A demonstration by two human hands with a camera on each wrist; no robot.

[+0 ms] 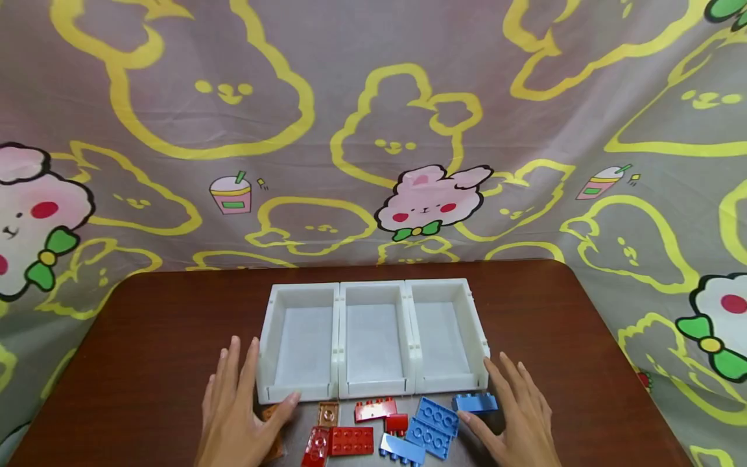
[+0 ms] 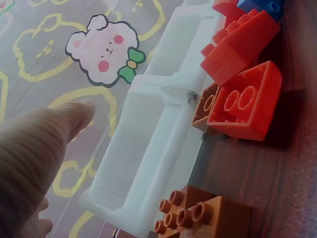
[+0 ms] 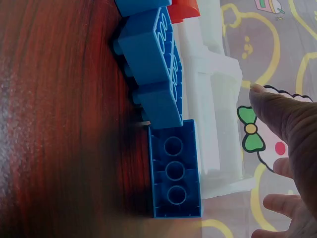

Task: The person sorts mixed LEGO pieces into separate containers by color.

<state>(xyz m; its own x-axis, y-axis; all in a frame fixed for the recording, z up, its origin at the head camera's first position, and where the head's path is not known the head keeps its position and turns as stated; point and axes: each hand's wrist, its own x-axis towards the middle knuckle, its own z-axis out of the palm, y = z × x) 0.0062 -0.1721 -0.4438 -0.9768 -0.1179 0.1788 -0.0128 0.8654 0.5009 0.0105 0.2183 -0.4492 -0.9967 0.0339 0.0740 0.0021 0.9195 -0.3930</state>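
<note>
Three white open bins (image 1: 339, 337) stand side by side on a brown table. My left hand (image 1: 233, 408) lies flat in front of the left bin, fingers straight and thumb by the bin's front wall; an orange brick (image 1: 270, 413) peeks out beside it. My right hand (image 1: 522, 415) lies flat at the right bin's front corner, its thumb close to a dark blue brick (image 1: 475, 403). In the right wrist view the dark blue brick (image 3: 174, 171) lies hollow side up against the bin (image 3: 213, 99). The left wrist view shows the orange brick (image 2: 198, 215) by the bin (image 2: 148, 144).
Between my hands lie several loose bricks: red ones (image 1: 351, 441), lighter blue ones (image 1: 436, 415) and a small tan plate (image 1: 328, 413). A cartoon rabbit cloth (image 1: 426, 201) hangs behind and around the table (image 1: 146, 337).
</note>
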